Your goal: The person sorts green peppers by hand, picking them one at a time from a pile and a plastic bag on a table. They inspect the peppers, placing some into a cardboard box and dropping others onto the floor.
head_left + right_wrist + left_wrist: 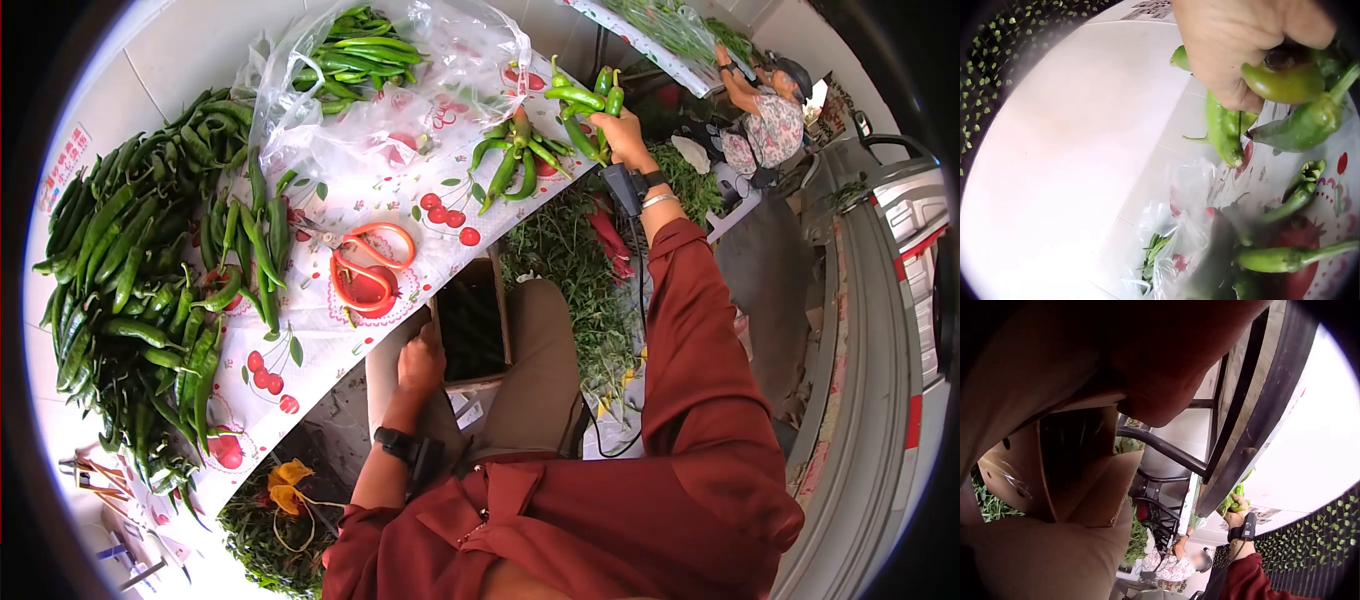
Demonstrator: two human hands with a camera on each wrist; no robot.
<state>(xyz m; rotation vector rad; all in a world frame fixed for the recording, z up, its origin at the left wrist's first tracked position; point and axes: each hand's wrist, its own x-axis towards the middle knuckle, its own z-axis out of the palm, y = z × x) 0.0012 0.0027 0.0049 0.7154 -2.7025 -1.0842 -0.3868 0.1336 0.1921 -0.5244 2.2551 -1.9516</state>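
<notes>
Clear bag (470,45) of green peppers (368,62), cardboard box (1100,494) near left hand (422,362), fingers unclear, right hand (626,140) fingers gripping pepper bunch (580,97), cherry-print desk (322,342), tiled wall (130,72)

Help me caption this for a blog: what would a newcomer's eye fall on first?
Most likely the big heap of green chili peppers, covering the left of the cherry-print tablecloth. Next, the orange-handled scissors lying right of it, and the right hand gripping several peppers near the cloth's right end.
</notes>
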